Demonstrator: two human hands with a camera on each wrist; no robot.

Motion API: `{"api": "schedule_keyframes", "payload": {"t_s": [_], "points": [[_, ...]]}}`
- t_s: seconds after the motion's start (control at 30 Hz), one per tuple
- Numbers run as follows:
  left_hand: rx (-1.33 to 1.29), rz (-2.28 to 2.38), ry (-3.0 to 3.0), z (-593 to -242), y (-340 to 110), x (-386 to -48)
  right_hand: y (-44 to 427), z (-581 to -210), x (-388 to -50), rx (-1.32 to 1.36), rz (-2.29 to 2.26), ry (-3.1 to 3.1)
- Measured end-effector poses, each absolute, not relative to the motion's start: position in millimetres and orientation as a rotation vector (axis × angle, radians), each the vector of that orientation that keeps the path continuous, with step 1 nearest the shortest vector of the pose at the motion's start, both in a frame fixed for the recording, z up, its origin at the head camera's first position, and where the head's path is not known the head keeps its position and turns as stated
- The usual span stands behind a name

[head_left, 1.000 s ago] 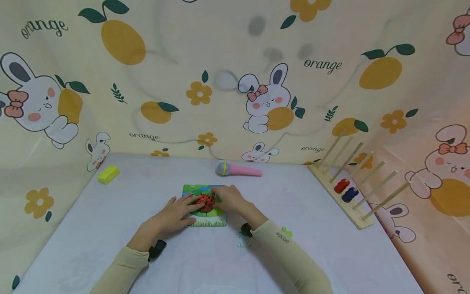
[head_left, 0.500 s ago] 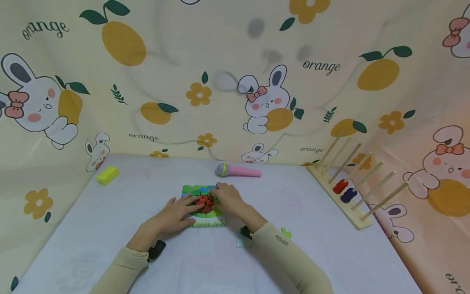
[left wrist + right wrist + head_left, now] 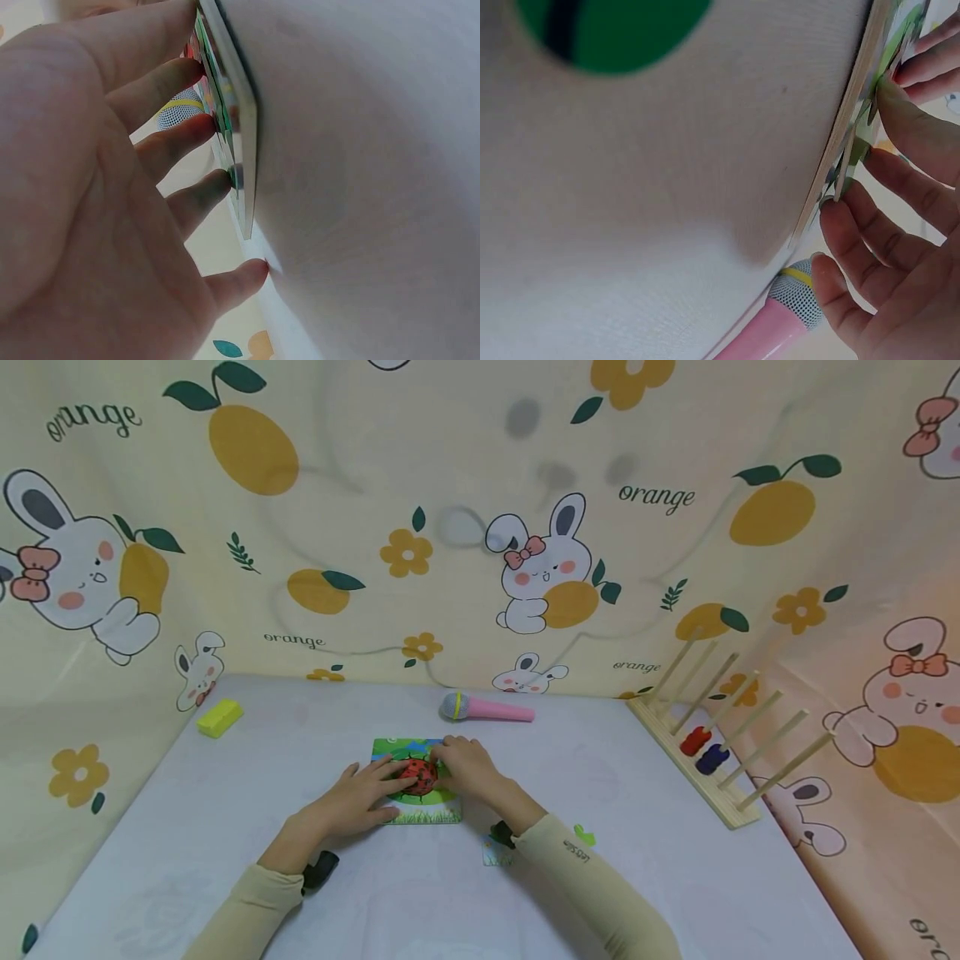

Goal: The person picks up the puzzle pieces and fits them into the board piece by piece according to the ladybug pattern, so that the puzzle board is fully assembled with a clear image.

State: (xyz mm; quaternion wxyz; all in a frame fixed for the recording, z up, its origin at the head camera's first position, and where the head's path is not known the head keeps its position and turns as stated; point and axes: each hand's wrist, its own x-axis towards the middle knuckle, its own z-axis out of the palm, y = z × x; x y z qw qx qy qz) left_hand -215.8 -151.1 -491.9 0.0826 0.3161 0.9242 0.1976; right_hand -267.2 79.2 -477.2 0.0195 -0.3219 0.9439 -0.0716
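The picture board (image 3: 423, 817), with a red ladybug (image 3: 420, 777) at its middle, lies flat on the table (image 3: 300, 918) before the person, both hands on it. The left hand (image 3: 360, 797) spreads its fingers wide and nearly straight; most tips touch the board's face while the little finger comes down off its edge, a placing that seems meant to steady it. The right hand (image 3: 472, 768) bends its fingers narrowly about a thin piece (image 3: 845, 165) by the ladybug, apparently for control of its edge. That piece looks tilted from the board; the steep wrist view makes it hard to tell how far it sits in. A loose piece (image 3: 495, 854) and a green piece (image 3: 585, 835) lie near the right forearm, within easy reach. The pink microphone (image 3: 491, 708) rests beyond the board, apart from the work.
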Motion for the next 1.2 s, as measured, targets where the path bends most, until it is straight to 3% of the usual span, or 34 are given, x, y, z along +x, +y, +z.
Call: {"api": "schedule_keyframes", "payload": {"t_s": [1.2], "points": [[0.954,0.607,2.756,-494.7,-152.1,-217.2,77.7,-477.7,-269.5,-1.052,-0.350,2.858]]}}
